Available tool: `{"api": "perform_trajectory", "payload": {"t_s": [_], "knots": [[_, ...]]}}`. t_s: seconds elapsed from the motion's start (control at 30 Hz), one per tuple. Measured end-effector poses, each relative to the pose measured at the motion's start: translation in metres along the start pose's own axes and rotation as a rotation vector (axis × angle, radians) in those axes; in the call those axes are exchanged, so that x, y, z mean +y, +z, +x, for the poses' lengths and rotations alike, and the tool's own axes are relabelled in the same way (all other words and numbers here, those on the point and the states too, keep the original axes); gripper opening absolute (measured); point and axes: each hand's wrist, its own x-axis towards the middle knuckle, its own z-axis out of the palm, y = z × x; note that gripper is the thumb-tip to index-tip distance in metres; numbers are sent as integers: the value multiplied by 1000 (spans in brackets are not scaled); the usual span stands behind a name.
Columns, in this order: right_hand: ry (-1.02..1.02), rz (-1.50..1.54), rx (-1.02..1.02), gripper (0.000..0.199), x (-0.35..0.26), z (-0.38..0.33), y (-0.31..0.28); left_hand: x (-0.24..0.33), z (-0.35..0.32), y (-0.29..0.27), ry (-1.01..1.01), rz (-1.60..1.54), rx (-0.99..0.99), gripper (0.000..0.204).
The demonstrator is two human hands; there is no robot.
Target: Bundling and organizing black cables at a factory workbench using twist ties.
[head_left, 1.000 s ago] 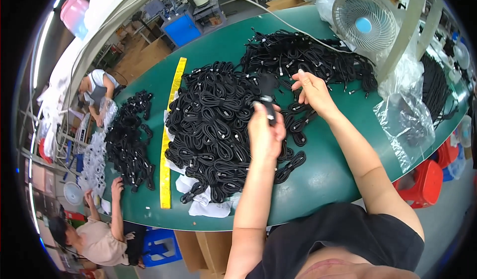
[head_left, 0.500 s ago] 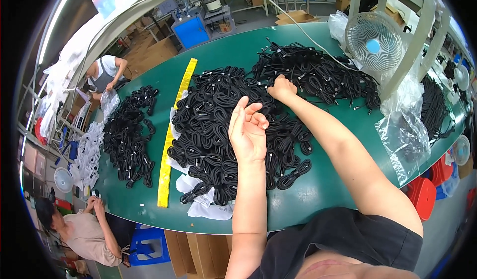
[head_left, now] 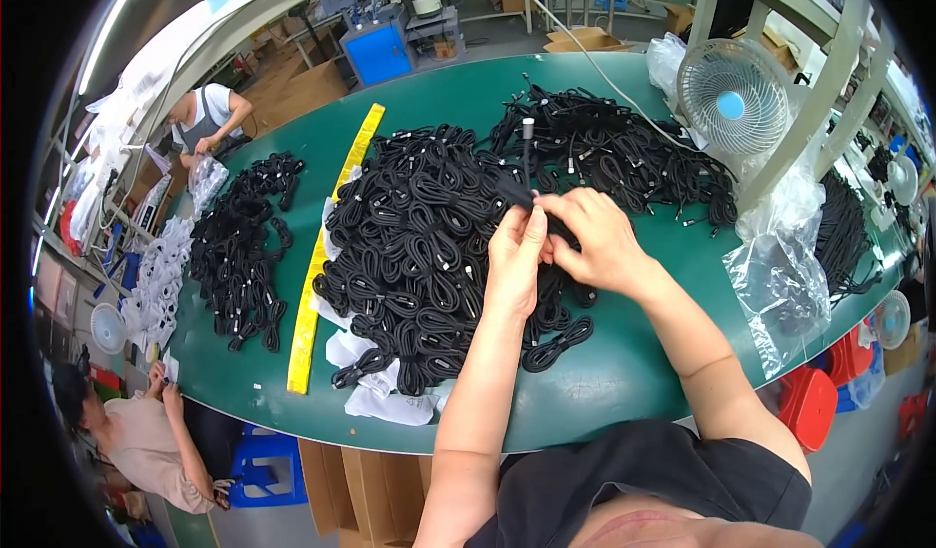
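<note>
Above the big heap of coiled black cables [head_left: 409, 226], my two hands meet at a black cable [head_left: 514, 192]. One silvery plug [head_left: 527, 129] of it sticks up past my fingertips. My left hand [head_left: 515, 260] pinches the cable between thumb and fingers. Curled against it from the right, my right hand [head_left: 600, 241] also grips the cable; its fingertips are partly hidden. Much of the held cable is covered by my hands. Beyond them lies a pile of looser black cables [head_left: 624, 148]. One separate coil [head_left: 558, 345] rests near my left forearm.
A yellow strip [head_left: 331, 265] divides the green table [head_left: 624, 377] from a smaller cable pile [head_left: 239, 255]. At right stand a fan [head_left: 733, 95] and a clear plastic bag [head_left: 775, 294]. Two co-workers, one in a beige top [head_left: 146, 441], work at the left.
My right hand has come back from the far cable pile with a cable. My left hand, earlier raised with fingers loosely spread, now pinches that cable. The view has shifted slightly.
</note>
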Motion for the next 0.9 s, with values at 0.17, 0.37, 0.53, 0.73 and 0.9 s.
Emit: {"api": "perform_trajectory", "payload": {"t_s": [0.17,0.37,0.53,0.73,0.9], "knots": [[247,372,-38,40,-19,-9,-30,10,-1,-5,113,-81,-111,31],[256,278,-43,13,-18,-15,-41,11,-7,4,125,-177,-150,32],[262,271,-124,12,-17,-15,-40,7,-7,2,154,-122,-168,34],[287,251,-65,11,-13,-20,-34,-3,-5,8,77,-173,-177,31],[299,362,134,12,-13,-16,-25,-10,-11,20,25,-77,-124,28]]}}
